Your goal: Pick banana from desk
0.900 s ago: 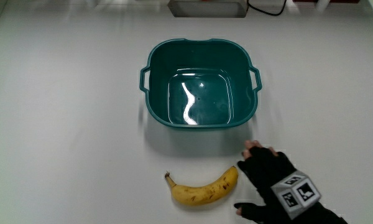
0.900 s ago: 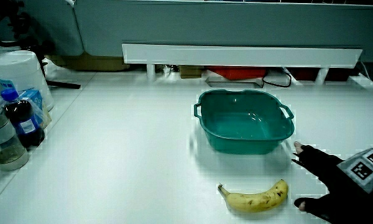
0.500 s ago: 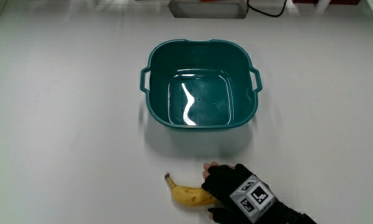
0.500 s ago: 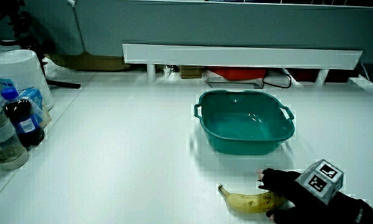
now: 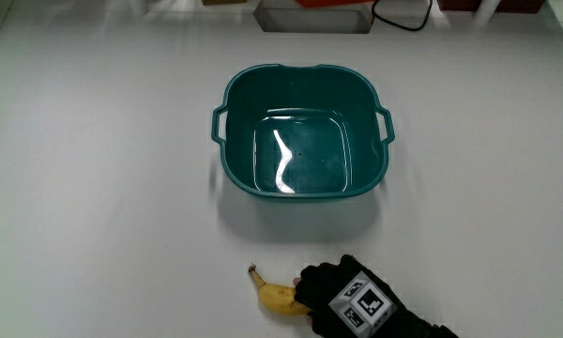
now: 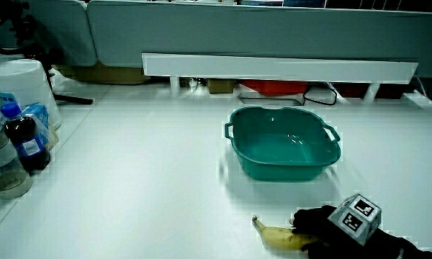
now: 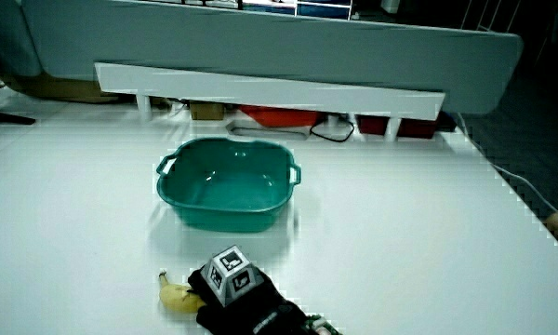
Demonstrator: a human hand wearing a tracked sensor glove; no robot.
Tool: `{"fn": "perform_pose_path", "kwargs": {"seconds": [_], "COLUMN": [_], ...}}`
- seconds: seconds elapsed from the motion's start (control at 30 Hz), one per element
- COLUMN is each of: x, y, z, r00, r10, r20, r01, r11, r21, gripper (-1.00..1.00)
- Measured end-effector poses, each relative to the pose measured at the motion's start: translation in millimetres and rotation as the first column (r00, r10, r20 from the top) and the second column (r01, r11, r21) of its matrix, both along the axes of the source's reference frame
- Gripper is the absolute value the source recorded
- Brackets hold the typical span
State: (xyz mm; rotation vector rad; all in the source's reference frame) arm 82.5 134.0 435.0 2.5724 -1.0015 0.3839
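The hand (image 5: pixel 333 296) lies on the banana (image 5: pixel 274 295) with its grip clamped around it, near the counter's (image 5: pixel 94 188) edge closest to the person.

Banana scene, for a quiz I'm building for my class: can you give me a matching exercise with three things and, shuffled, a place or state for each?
Things:
1. banana
2. basin
3. hand

States:
A. teal, holding nothing
B. black-gloved, with a patterned cube on its back
C. yellow, lying on the table, its stem end sticking out from under the glove

Pairs: 1-C, 2-A, 3-B
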Motion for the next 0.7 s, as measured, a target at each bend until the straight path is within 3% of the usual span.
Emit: {"fn": "perform_pose_path", "kwargs": {"seconds": [0.1,0.33,0.37,0.4,0.6,0.7], "x": [0.8,2.2,2.5,2.6,4.6,6.2], "y": [0.7,2.3,2.4,2.9,2.7,-1.1], "z": [0,-1,-1,-2,-13,-25], "r00": [1.000,1.000,1.000,0.999,0.999,0.999], "r10": [-0.006,-0.015,-0.013,-0.011,-0.019,-0.022], "r20": [0.017,0.023,0.026,0.040,0.031,0.035], "r01": [0.006,0.014,0.013,0.009,0.018,0.020], "r11": [0.9997,0.9997,0.9999,0.9996,0.9993,0.9980], "r21": [0.022,0.020,0.006,0.028,0.033,0.060], "gripper": [0.70,1.00,1.00,1.00,1.00,1.00]}}
